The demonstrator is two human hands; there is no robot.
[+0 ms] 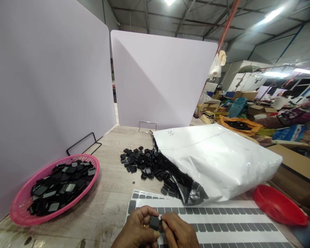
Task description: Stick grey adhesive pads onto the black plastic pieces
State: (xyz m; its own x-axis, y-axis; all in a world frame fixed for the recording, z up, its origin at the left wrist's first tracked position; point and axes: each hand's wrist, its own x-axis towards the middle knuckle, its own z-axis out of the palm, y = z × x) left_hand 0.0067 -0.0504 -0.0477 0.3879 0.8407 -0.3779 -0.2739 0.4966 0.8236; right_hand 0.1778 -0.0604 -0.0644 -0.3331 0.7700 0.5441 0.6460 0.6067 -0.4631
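My left hand (138,229) is closed around a small black plastic case (154,223) with rounded corners, its grey flat face turned up. The fingers and thumb of my right hand (181,231) are pinched together right beside the case's edge; a small dark bit shows at their tips, too small to name. Under both hands lies a white sheet of grey stickers (206,218), set in rows. Ahead, a heap of similar black cases (142,160) spills from the mouth of a large white plastic bag (217,158).
At left stands a pink basket (17,210) with many black cases, some grey-faced. A red bowl (279,206) is at the right edge. White panels (162,79) on wire stands (147,126) border the table. Boxes, sacks and other people are beyond, at right.
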